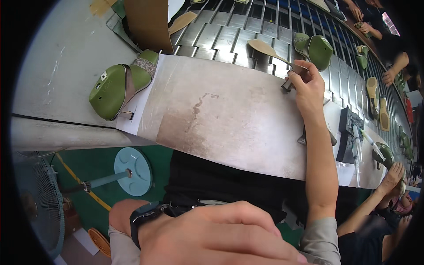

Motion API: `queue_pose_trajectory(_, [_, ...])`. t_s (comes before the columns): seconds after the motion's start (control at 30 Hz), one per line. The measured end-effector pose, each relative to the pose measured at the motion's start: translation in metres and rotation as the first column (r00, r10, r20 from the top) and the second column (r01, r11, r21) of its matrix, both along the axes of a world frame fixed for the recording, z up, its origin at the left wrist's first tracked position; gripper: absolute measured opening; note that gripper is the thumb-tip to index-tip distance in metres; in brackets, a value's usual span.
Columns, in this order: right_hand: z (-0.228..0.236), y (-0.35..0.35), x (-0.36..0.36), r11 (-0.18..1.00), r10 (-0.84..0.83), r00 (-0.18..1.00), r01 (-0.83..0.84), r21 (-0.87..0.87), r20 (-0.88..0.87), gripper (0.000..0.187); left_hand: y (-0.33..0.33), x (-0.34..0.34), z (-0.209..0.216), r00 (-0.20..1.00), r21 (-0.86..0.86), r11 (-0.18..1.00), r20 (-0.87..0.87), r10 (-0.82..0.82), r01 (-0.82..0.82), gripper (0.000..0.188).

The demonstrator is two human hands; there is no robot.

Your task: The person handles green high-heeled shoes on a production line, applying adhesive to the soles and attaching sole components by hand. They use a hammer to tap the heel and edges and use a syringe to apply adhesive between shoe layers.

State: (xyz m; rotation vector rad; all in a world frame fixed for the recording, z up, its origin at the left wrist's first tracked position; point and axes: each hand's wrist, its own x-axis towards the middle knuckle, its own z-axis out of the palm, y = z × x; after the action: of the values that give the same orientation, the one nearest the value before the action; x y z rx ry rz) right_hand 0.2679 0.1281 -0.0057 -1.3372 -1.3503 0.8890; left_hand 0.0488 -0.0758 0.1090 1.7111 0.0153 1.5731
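Observation:
My right hand (308, 86) is closed on the back end of a beige heeled shoe sole (269, 49), whose toe end reaches over the metal slats; a short dark heel (287, 85) hangs below my fingers. Large and close, my left hand (221, 236) crosses the lower edge with a dark watch on its wrist. Its fingers are loosely stretched toward the right and I see nothing in them; its palm is hidden. On the left of the worn pale board (212, 110) lies a sandal on a green shoe last (110, 90), with a glittery strap and a thin heel.
A slatted metal conveyor (212, 33) runs behind, bearing another green last (319, 52) and beige soles (384, 114). A cardboard box (148, 24) stands far left. A black block (346, 137) and syringes (357, 148) lie right of my forearm. Co-workers' hands (392, 177) are beyond. A fan (39, 203) stands lower left.

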Motion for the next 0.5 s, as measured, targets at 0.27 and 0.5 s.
queue_pose_trajectory(0.27, [-0.003,-0.002,-0.01,0.994,0.072,0.969,-0.09,-0.068,-0.237,0.04,0.061,-0.018,0.039,0.809,-0.38,0.923,-0.52,-0.273,0.067,0.034])
queue_pose_trajectory(0.5, [0.009,-0.005,0.013,0.979,0.015,0.934,-0.087,-0.186,-0.358,0.022,0.353,0.031,-0.09,0.686,-0.331,0.659,-0.609,0.398,-0.676,0.073])
